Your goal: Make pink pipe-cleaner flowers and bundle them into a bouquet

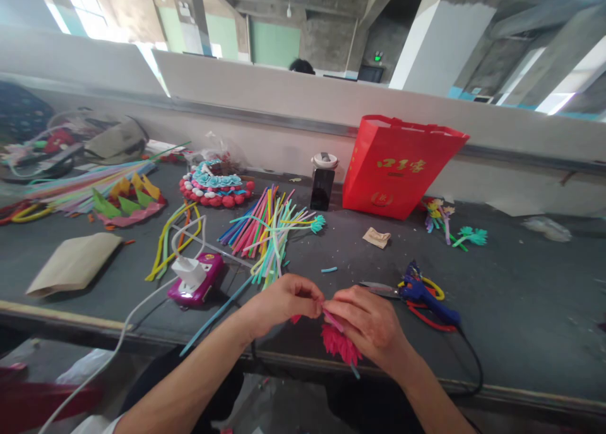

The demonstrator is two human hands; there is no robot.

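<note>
Near the table's front edge, my left hand (294,300) and my right hand (372,323) meet with their fingertips almost touching. Between them is a short pink straw piece (334,321), pinched by both hands; its far end is hidden by the fingers. Beneath my right hand sits a fringed pinkish-red flower (339,344), with a bit of light blue stem below it. Another small red bit shows under my left hand. To the right lie a blue glue gun (428,298) and scissors (383,289), partly overlapping.
Colourful straws (269,229) lie heaped ahead. A purple power block (196,281) with a white charger, a brown paper packet (76,263) and a decorated ring (215,184) are leftward. A bottle (322,181), red bag (402,168) and finished straw flowers (438,218) stand or lie behind.
</note>
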